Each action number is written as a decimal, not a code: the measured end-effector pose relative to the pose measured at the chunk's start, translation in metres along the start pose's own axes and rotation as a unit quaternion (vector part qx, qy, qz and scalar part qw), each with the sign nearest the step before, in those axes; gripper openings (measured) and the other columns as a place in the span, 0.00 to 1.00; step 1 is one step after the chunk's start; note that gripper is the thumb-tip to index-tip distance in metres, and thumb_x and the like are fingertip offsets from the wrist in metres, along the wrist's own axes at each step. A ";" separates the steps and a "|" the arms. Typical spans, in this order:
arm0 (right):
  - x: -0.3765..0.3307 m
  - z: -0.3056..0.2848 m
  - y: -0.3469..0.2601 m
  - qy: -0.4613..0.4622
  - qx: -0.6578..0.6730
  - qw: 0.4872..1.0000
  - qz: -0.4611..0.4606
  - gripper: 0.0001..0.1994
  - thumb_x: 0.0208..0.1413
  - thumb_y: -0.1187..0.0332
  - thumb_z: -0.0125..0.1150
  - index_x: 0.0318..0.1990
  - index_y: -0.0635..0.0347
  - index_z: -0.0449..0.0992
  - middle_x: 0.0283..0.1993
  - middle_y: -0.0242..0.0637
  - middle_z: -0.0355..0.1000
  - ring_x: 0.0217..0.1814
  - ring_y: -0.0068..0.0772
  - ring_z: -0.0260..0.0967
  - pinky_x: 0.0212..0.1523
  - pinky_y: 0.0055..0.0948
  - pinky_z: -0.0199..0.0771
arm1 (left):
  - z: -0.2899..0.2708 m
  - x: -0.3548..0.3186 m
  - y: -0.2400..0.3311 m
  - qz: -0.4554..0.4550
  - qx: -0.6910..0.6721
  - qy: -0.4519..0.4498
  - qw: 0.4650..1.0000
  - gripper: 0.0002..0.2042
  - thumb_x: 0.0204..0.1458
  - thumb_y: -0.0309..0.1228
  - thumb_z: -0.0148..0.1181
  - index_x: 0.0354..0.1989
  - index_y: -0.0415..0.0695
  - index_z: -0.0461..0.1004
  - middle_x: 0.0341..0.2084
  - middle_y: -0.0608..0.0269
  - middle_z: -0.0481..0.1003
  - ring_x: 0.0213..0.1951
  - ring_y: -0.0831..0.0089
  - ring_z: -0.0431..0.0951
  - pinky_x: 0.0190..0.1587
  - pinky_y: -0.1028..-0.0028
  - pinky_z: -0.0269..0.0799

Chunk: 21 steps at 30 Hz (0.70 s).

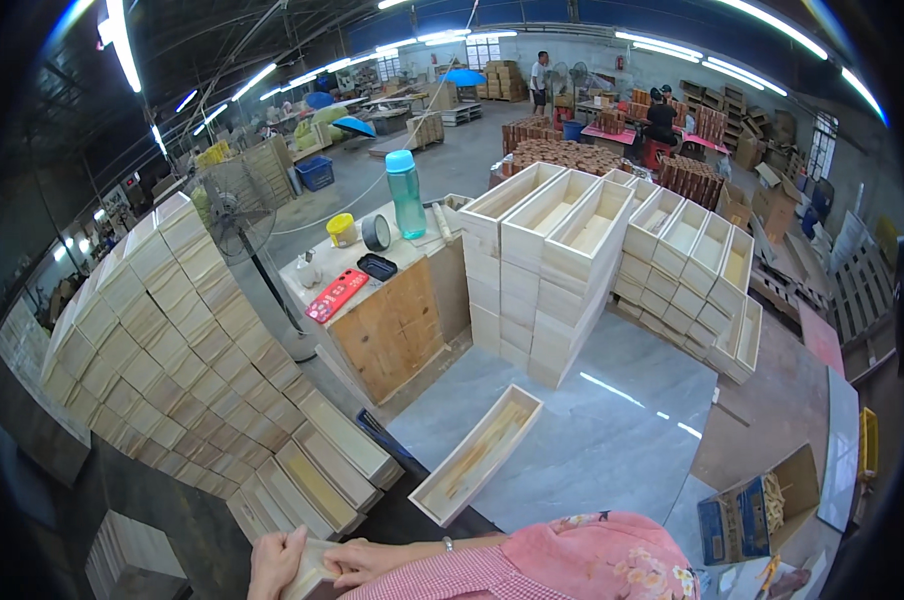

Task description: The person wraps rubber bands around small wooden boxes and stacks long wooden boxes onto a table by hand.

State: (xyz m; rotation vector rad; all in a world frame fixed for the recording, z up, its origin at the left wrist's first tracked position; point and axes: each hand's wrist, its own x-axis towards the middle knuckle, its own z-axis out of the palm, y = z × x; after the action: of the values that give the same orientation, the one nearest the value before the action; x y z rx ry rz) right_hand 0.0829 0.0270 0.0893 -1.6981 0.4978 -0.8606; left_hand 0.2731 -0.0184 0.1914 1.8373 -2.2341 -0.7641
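At the lower edge, a pale wooden box (314, 568) is partly in view between my two hands. My left hand (274, 560) is closed over its left side, thumb on top. From the right, my right hand (365, 562) reaches across with curled fingers gripping the box's other side; a bracelet and a pink flowered sleeve (592, 555) show on that arm. Just beyond my hands lie several open wooden boxes (317, 470) in a row, at the foot of a tall stack (162, 340). Another long open box (477, 455) rests alone, slanted, on the grey marbled tabletop (612, 440).
Stacked boxes (517, 280) stand at the table's far side, with more (687, 260) to their right. A cabinet (392, 335) carries a teal bottle (406, 200), tape and a red phone-like object (336, 294). A fan (234, 215) stands left; a carton of wood strips (757, 510) sits right. Other people work far back.
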 end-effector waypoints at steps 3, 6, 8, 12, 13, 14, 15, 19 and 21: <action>0.007 0.006 0.020 0.056 -0.006 0.998 -0.011 0.14 0.59 0.67 0.63 0.31 0.61 0.62 0.23 0.31 0.59 0.25 0.26 0.56 0.26 0.31 0.59 | 0.016 0.026 -0.016 -0.007 0.009 -0.003 1.000 0.31 0.56 0.51 0.55 0.21 0.26 0.74 0.18 0.37 0.74 0.24 0.51 0.78 0.32 0.59 0.72; 0.016 0.019 0.027 0.097 -0.014 0.994 -0.037 0.14 0.62 0.65 0.60 0.32 0.61 0.62 0.23 0.33 0.59 0.24 0.27 0.56 0.25 0.32 0.57 | 0.033 0.075 -0.072 -0.002 -0.008 0.023 1.000 0.35 0.56 0.54 0.53 0.25 0.22 0.74 0.22 0.30 0.74 0.29 0.44 0.80 0.36 0.56 0.73; 0.025 0.036 0.027 0.025 -0.062 0.997 -0.032 0.13 0.63 0.65 0.58 0.33 0.62 0.63 0.24 0.35 0.60 0.25 0.28 0.57 0.26 0.33 0.58 | 0.035 0.114 -0.122 -0.011 -0.012 0.054 0.998 0.35 0.56 0.54 0.53 0.28 0.22 0.75 0.26 0.29 0.76 0.32 0.45 0.81 0.38 0.56 0.74; 0.034 0.041 0.036 0.071 -0.064 0.995 0.004 0.12 0.66 0.66 0.52 0.34 0.64 0.63 0.25 0.38 0.60 0.28 0.29 0.60 0.29 0.35 0.61 | 0.011 0.151 -0.168 -0.106 -0.170 -0.030 0.979 0.33 0.57 0.52 0.54 0.40 0.22 0.76 0.38 0.34 0.78 0.39 0.49 0.81 0.44 0.59 0.74; 0.035 0.044 0.037 0.078 -0.053 0.996 0.006 0.11 0.66 0.66 0.52 0.34 0.65 0.63 0.24 0.37 0.60 0.26 0.32 0.60 0.29 0.36 0.62 | -0.001 0.154 -0.164 -0.139 -0.216 -0.058 0.965 0.32 0.57 0.51 0.54 0.43 0.23 0.76 0.42 0.38 0.78 0.41 0.52 0.81 0.46 0.60 0.74; 0.041 0.050 0.028 0.074 -0.050 0.996 0.008 0.11 0.66 0.66 0.52 0.34 0.65 0.63 0.24 0.37 0.60 0.26 0.32 0.60 0.29 0.36 0.62 | -0.012 0.150 -0.162 -0.144 -0.218 -0.059 0.964 0.32 0.57 0.51 0.54 0.43 0.23 0.76 0.42 0.38 0.78 0.41 0.52 0.81 0.46 0.60 0.74; 0.049 0.055 0.012 0.052 -0.062 0.997 0.016 0.11 0.66 0.67 0.52 0.34 0.64 0.64 0.23 0.42 0.60 0.26 0.37 0.61 0.29 0.37 0.63 | -0.020 0.145 -0.160 -0.148 -0.250 -0.067 0.954 0.31 0.57 0.50 0.53 0.44 0.23 0.75 0.42 0.40 0.79 0.42 0.53 0.81 0.47 0.60 0.74; 0.087 0.087 -0.001 -0.006 -0.111 0.993 0.026 0.12 0.64 0.65 0.53 0.34 0.64 0.64 0.23 0.46 0.63 0.26 0.47 0.65 0.29 0.40 0.64 | -0.007 0.142 -0.136 -0.090 -0.193 -0.074 0.974 0.30 0.54 0.49 0.55 0.43 0.25 0.77 0.39 0.40 0.80 0.43 0.53 0.81 0.48 0.59 0.73; 0.109 0.110 0.030 -0.097 -0.170 0.979 -0.063 0.13 0.62 0.63 0.56 0.33 0.64 0.64 0.22 0.45 0.61 0.26 0.51 0.65 0.29 0.43 0.64 | 0.001 0.159 -0.120 0.000 -0.024 -0.035 0.999 0.30 0.53 0.51 0.56 0.39 0.27 0.78 0.38 0.37 0.80 0.45 0.53 0.81 0.48 0.60 0.73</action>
State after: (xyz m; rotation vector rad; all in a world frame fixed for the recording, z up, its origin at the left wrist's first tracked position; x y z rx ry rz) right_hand 0.2395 0.0113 0.0788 -2.1236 0.4242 -0.7172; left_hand 0.3396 -0.1837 0.1022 1.8160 -2.2374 -0.8883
